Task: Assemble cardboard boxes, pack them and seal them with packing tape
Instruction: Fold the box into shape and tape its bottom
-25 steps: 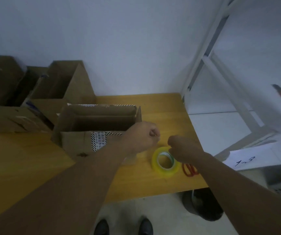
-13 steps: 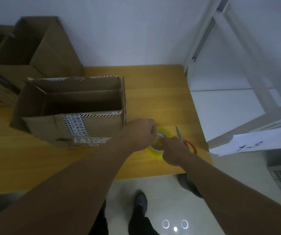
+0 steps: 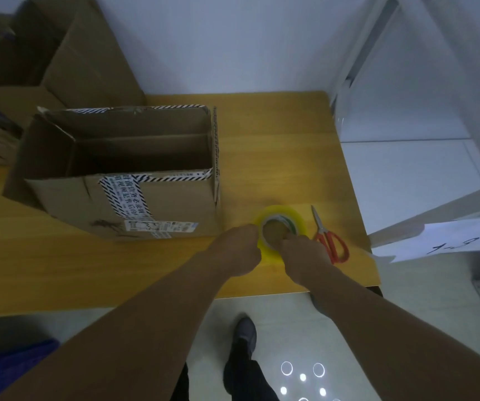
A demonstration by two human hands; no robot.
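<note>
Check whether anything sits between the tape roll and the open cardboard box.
Nothing visible does. Only bare table separates the tape roll from the cardboard box on its left; the scissors lie on the roll's other side.

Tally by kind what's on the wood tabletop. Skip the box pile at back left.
open cardboard box: 1
tape roll: 1
scissors: 1
Total: 3

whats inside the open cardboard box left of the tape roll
Only bare cardboard shows inside the open box: its inner walls and a flap folded along the far side. No packed items are visible. The floor near the front is hidden behind the front wall.
</note>
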